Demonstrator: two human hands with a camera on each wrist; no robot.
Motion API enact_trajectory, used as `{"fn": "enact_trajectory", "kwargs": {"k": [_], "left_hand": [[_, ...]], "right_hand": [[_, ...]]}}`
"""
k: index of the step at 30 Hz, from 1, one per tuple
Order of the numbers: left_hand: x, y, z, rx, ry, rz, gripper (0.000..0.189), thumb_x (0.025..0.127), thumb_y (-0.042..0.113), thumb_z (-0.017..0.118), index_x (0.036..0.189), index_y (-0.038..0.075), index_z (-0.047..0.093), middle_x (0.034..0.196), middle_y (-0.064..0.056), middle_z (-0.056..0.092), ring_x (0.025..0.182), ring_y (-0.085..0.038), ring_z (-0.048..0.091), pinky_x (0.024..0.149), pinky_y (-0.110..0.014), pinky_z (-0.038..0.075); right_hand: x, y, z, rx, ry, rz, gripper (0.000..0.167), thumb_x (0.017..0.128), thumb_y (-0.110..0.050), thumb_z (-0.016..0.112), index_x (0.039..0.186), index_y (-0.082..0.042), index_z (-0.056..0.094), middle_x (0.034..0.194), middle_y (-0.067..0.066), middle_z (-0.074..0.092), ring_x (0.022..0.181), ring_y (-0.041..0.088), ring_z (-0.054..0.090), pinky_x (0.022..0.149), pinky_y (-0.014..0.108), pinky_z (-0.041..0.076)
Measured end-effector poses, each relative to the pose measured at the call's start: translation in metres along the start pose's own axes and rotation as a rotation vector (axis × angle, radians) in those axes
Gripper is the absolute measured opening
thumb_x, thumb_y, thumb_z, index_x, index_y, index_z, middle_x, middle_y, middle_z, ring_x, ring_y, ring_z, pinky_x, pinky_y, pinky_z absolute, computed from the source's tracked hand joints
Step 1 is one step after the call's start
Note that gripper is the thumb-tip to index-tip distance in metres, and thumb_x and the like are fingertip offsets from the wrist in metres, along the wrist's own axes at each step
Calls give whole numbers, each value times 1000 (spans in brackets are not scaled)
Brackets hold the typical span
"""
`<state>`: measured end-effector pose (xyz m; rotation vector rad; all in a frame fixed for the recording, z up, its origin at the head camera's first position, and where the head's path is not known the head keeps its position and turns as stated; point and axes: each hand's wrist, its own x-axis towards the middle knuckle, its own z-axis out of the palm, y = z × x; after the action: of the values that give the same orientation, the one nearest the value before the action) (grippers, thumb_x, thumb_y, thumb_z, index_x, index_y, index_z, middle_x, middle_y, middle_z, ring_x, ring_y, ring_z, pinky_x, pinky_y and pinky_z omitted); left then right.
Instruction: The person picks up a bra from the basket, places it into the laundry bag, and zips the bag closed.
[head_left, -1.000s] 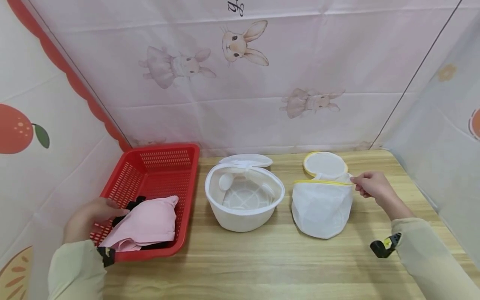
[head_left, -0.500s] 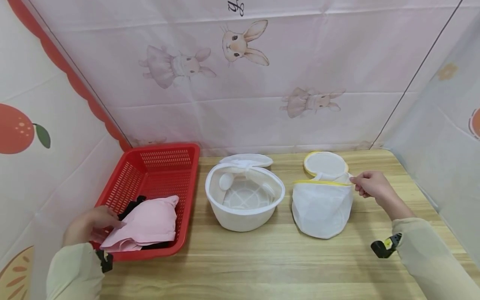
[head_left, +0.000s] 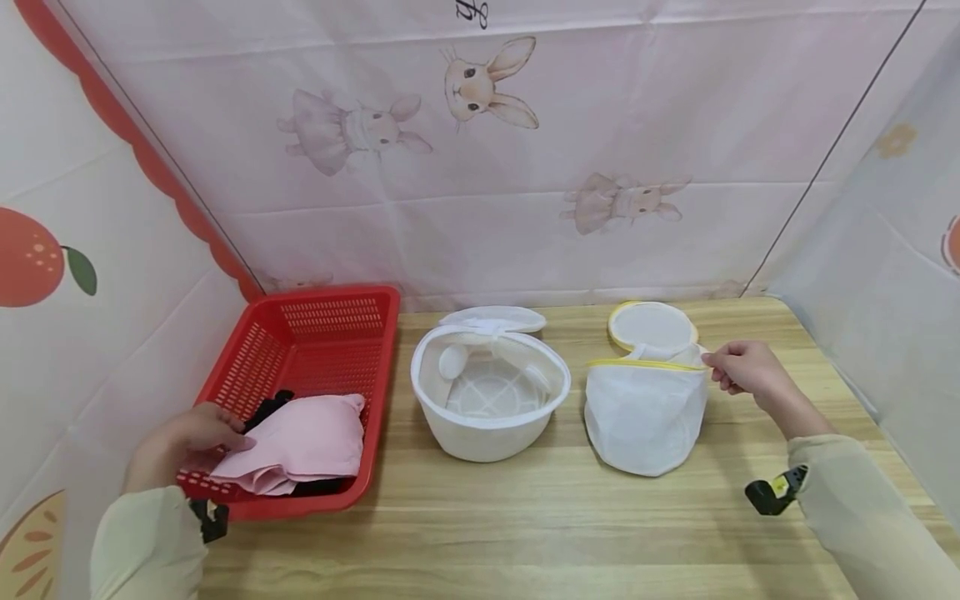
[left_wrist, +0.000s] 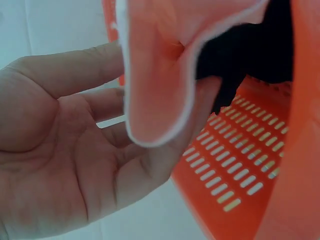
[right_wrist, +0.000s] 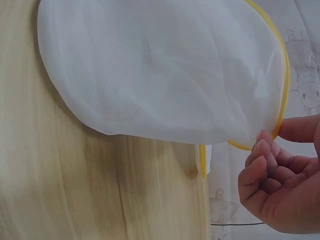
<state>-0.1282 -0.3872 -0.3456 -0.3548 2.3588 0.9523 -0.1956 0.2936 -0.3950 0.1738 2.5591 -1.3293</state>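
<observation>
My left hand [head_left: 197, 435] is at the red basket's near left corner. It pinches the edge of a soft pink garment [head_left: 311, 442]; in the left wrist view the thumb lies on one side of the folded pink cloth [left_wrist: 159, 100] and the fingers behind it. Black cloth [head_left: 270, 408] shows beneath the garment in the red basket [head_left: 386, 367]. On the right, my right hand [head_left: 750, 371] pinches the rim of a white mesh laundry bag [head_left: 645, 421] beside its yellow zipper. The bag's round lid [head_left: 652, 325] is folded back.
Between the basket and the laundry bag stands a second white mesh bag [head_left: 483, 437], its lid [head_left: 495, 317] raised at the back. All of them stand on a wooden table [head_left: 510, 533], against a printed cloth wall [head_left: 480, 242].
My left hand has moved onto the pink garment's edge and taken hold of it. The garment has shifted slightly right inside the basket. My right hand keeps its hold on the bag's rim.
</observation>
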Motion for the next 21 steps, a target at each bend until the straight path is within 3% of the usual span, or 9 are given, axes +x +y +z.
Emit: {"fn": "enact_trajectory", "kwargs": {"k": [3,7,21], "left_hand": [[-1,5,3,-7,7,10,15,83,7,63,80,-4,56,71,-5,47,62,-16,48,56,-27,47],[-2,14,7,11,17,21,20,84,8,63,65,5,57,58,-1,45,55,-14,45,52,-24,43],[2,39,15,56,119,5,16,80,10,66,69,0,61,57,-3,48,52,-15,48,50,-25,47]], "right_hand": [[1,0,0,-2,0,-5,29,93,-21,50,91,8,52,67,2,55,56,10,52,53,26,49],[1,0,0,-7,3,-12,30,93,-21,50,92,9,52,66,2,55,55,10,52,53,26,49],[1,1,-1,14,-4,-13,27,92,-18,50,91,9,52,65,1,57,55,10,54,53,25,50]]}}
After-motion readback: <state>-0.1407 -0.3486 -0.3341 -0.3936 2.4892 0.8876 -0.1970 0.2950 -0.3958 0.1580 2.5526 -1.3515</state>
